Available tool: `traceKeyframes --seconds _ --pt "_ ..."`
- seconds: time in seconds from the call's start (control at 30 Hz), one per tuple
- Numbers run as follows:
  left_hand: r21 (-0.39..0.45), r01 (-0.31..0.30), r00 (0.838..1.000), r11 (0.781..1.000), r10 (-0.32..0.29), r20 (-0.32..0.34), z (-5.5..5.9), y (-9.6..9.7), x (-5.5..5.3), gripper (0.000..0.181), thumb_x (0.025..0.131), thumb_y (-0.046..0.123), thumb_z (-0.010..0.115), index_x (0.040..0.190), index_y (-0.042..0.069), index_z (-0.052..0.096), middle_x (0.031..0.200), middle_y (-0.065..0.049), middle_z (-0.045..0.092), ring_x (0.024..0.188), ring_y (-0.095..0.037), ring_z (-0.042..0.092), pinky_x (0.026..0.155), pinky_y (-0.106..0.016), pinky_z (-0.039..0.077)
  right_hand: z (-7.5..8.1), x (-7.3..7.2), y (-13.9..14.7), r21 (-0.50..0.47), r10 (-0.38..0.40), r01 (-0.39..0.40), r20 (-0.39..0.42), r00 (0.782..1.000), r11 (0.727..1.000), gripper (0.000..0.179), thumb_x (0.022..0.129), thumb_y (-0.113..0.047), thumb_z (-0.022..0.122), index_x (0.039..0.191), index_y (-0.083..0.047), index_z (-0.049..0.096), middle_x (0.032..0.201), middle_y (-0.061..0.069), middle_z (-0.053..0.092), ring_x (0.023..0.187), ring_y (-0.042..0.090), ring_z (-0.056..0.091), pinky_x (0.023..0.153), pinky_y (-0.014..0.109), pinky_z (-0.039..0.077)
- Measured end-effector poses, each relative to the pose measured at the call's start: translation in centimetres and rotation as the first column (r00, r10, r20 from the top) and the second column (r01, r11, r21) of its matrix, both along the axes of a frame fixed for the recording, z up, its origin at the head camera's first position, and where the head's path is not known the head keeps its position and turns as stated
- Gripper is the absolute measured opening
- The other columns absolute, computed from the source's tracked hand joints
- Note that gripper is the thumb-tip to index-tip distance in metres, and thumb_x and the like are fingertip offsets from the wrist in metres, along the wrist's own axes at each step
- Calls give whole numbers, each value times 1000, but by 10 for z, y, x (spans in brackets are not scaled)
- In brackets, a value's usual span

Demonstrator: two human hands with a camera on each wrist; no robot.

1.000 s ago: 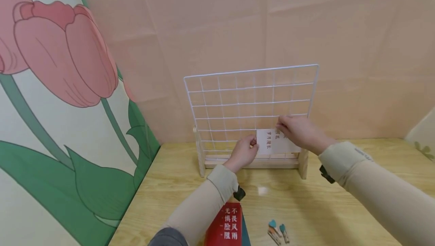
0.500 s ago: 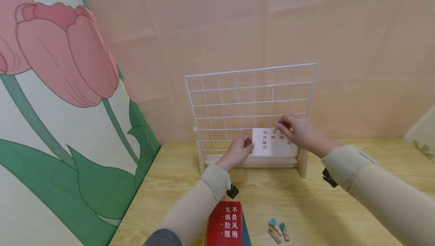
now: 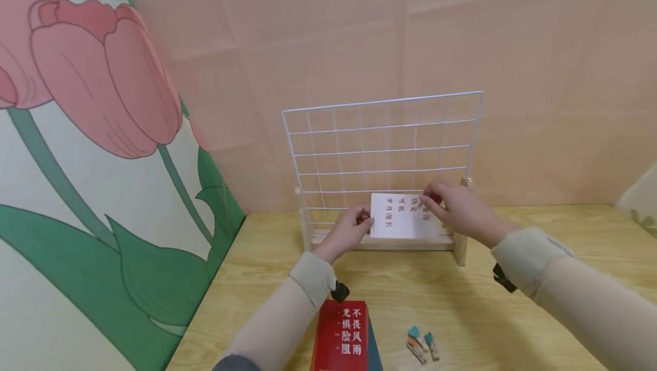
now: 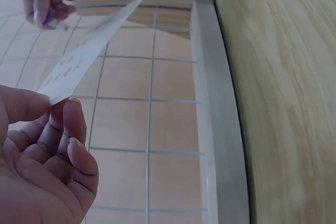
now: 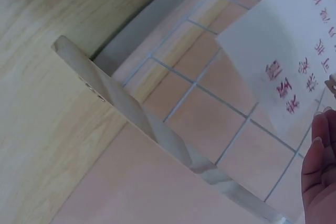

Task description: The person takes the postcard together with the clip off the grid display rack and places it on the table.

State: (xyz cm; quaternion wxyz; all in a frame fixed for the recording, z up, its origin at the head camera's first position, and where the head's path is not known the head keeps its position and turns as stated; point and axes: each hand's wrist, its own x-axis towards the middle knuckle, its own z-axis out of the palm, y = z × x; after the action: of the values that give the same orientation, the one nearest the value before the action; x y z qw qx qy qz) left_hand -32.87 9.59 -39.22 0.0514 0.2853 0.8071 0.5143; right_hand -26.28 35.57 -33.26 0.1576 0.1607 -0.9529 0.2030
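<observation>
A white card (image 3: 397,225) with red handwritten characters stands in front of the lower part of a white wire grid (image 3: 387,149). My left hand (image 3: 346,229) pinches the card's left edge between thumb and fingers; in the left wrist view the card (image 4: 79,59) slants away from the fingertips. My right hand (image 3: 459,211) is at the card's upper right, its fingers pinching a small clothespin. That clothespin (image 4: 50,19) shows a purple spot in the left wrist view, and the wooden end of the clothespin (image 5: 331,83) shows at the right wrist view's edge, over the card.
The grid stands in a wooden base (image 3: 410,244) with upright side posts. Nearer lies a red booklet (image 3: 339,337) with white characters on a blue one (image 3: 376,354). Right of these are several small clothespins (image 3: 422,345) with teal hearts. A tulip mural (image 3: 97,86) covers the left wall.
Both hands and the card have shifted left and slightly down along the grid. More of the card's writing shows beside the right hand's fingers.
</observation>
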Motion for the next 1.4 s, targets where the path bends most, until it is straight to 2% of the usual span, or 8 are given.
traceKeyframes --seconds 0.1,0.33,0.6,0.73,0.87,1.0,1.2,1.4 --pt "8 -17 1000 1000 17 8 -3 -4 1 7 104 6 59 105 1 64 90 -2 62 78 -12 58 71 -25 49 -4 3 0 0 -1 1 23 1000 1000 17 105 -20 63 107 -4 67 92 1 67 78 17 60 73 42 52" --pt "0 -77 997 997 77 20 -10 -16 3 12 105 11 59 109 3 66 96 -2 62 87 -13 55 77 -28 47 -13 10 -2 -2 16 -16 58 998 1000 16 105 -18 63 109 -3 67 92 1 68 74 14 58 66 36 51" --pt "-1 -108 994 994 108 -5 -14 -33 11 12 104 10 60 108 1 67 97 -4 63 89 -16 56 80 -32 48 -27 19 -9 -15 36 -35 58 998 999 12 103 -18 65 106 -6 68 89 -4 65 74 11 57 64 33 50" --pt "-6 -101 995 995 101 4 -15 -44 15 12 104 9 60 109 1 67 97 -4 63 90 -17 56 81 -33 49 -34 25 -13 -25 62 -61 68 996 998 12 103 -18 65 104 -7 70 87 -6 65 73 9 56 63 32 49" --pt "-7 -71 997 997 71 -5 -16 -55 18 13 103 7 59 110 -1 67 97 -5 63 89 -16 56 80 -31 48 -40 31 -17 -24 100 -98 86 991 995 10 103 -16 65 103 -8 71 87 -7 65 73 7 55 62 30 49" --pt "-9 -9 1000 1000 9 -14 -19 -64 19 14 103 5 58 108 -4 68 95 -7 64 86 -15 55 76 -29 48 -43 37 -22 -22 165 -163 108 980 986 7 102 -15 66 101 -10 71 87 -9 65 75 4 56 63 29 50" --pt "-101 98 995 990 -94 45 -18 -79 23 14 105 7 57 107 0 69 97 -3 65 87 -15 55 75 -28 47 -46 48 -29 -30 300 -302 236 924 953 9 103 -16 66 94 -17 69 81 -14 59 69 2 50 59 25 46" --pt "-131 183 980 974 -170 103 -20 -86 25 14 105 7 56 107 0 68 93 -1 65 84 -13 59 75 -29 51 -51 60 -35 -58 341 -341 325 882 938 11 104 -21 64 94 -19 68 80 -15 58 68 2 48 58 24 45"
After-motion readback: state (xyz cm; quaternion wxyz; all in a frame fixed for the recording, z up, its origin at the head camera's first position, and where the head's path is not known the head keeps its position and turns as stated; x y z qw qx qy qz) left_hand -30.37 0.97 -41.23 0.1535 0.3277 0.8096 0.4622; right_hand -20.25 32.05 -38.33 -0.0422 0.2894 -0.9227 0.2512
